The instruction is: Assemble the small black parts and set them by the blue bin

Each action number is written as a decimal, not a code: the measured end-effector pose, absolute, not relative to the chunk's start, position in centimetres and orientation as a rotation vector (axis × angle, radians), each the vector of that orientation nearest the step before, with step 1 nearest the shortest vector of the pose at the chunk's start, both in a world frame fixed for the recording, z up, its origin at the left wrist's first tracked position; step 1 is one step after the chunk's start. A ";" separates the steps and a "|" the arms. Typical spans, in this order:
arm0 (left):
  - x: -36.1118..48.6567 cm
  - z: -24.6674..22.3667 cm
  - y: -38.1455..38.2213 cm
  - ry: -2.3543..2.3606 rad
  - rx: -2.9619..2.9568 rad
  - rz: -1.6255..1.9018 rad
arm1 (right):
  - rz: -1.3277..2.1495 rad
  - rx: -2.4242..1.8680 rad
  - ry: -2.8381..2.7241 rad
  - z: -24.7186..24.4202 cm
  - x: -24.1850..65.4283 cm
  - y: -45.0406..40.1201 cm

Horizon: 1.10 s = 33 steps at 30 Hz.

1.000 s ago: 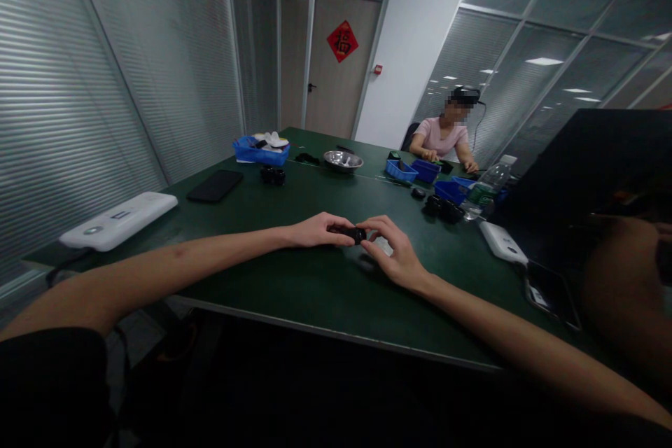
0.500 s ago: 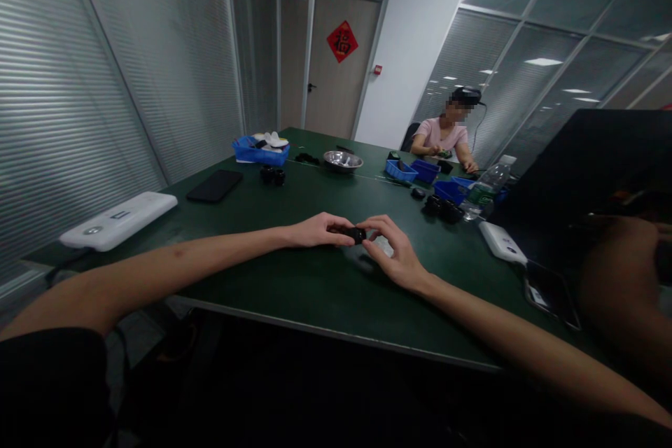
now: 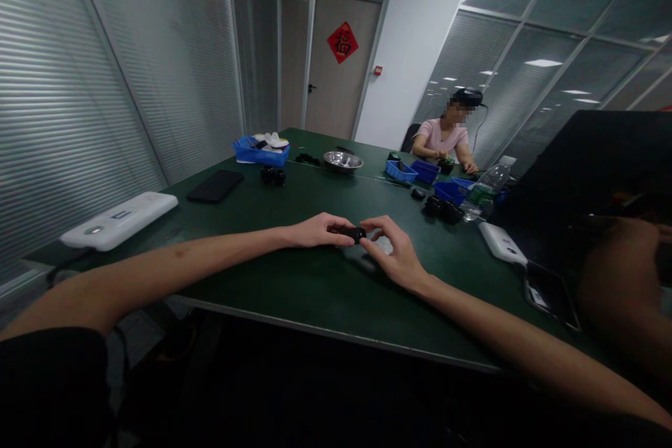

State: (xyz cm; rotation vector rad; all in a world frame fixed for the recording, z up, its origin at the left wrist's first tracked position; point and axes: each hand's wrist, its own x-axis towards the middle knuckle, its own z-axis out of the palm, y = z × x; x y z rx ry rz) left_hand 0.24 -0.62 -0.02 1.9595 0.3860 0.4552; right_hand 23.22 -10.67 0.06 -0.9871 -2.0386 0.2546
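Observation:
A small, dark, rounded part (image 3: 359, 234) is held just above the green table (image 3: 294, 287); its exact kind cannot be made out. My left hand (image 3: 320, 229) is closed around its left side, with thumb and fingers hiding much of it. From the right, the thumb and forefinger of my right hand (image 3: 393, 248) curve in and grip its right end. Beneath my right palm lies a pale, translucent item (image 3: 384, 245), partly covered by the fingers.
Beyond my hands are a metal bowl (image 3: 343, 162), a blue basket (image 3: 261, 151), black parts (image 3: 273, 176) and a black phone (image 3: 215, 186). A white power bank (image 3: 120, 220) lies left. Rightward stand a bottle (image 3: 488, 189) and blue bins (image 3: 451, 192). A co-worker (image 3: 444, 136) sits opposite.
My right fingers have shifted slightly on the dark part, and its round end shows a little more. My left hand has stayed put. The co-worker's hands have moved slightly.

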 end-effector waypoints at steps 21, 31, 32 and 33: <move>0.1 0.2 -0.7 0.395 1.969 0.452 | 0.239 -0.890 -2.096 0.3 23.1 -11.0; 0.2 0.0 -0.5 0.416 2.027 0.472 | 0.298 -0.915 -2.063 0.0 23.2 -10.8; 0.2 0.1 -0.5 0.415 2.038 0.471 | 0.332 -0.910 -2.047 0.0 23.3 -10.9; 0.1 0.1 -0.5 0.408 2.048 0.466 | 0.380 -0.915 -2.012 0.0 23.3 -10.9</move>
